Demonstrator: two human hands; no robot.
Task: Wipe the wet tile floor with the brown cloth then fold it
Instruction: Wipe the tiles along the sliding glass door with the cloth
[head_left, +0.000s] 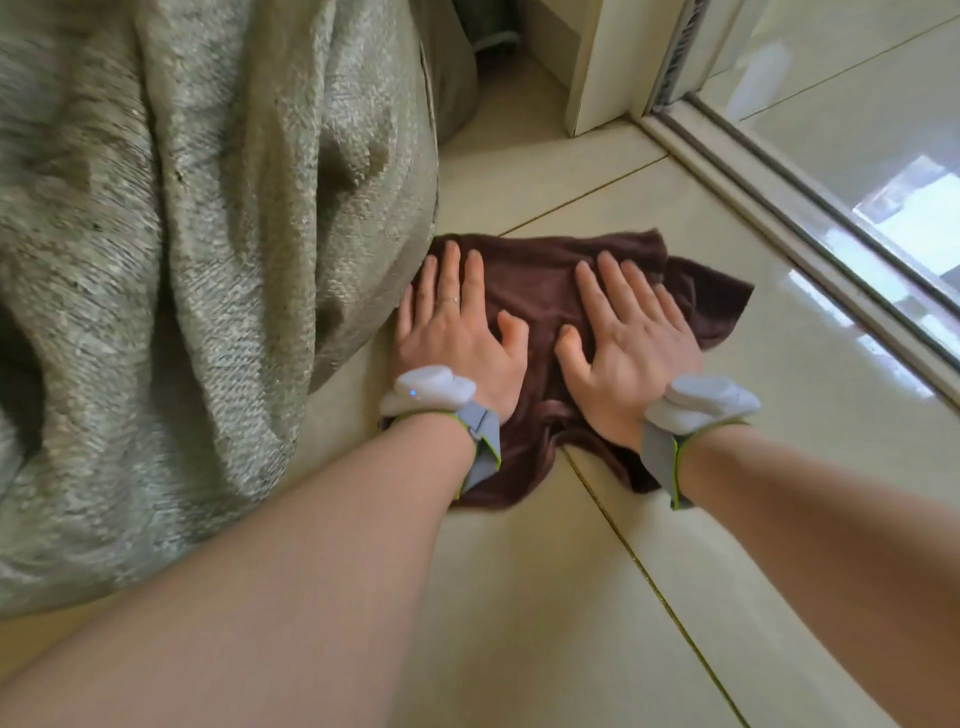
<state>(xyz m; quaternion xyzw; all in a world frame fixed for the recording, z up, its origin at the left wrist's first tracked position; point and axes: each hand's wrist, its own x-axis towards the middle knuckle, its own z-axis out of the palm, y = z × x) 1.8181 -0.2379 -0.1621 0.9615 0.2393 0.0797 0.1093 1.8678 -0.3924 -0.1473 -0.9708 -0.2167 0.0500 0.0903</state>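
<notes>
Here, the brown cloth (545, 291) is spread, rumpled and unfolded, on the tile floor (571, 597), across a grout line. It is pressed flat by the left hand (457, 332) and the right hand (628, 343), side by side; nothing is gripped, the fingers being straight and slightly spread. Grey wrist devices (431, 389) are worn on both wrists. The cloth's near edge is partly hidden by them. Its left edge is met by a blurred beige woven fabric (208, 260), cut off at the frame. Whether the floor is wet cannot be told.

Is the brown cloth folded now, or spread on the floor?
Spread: the brown cloth lies rumpled under left hand and right hand.
</notes>
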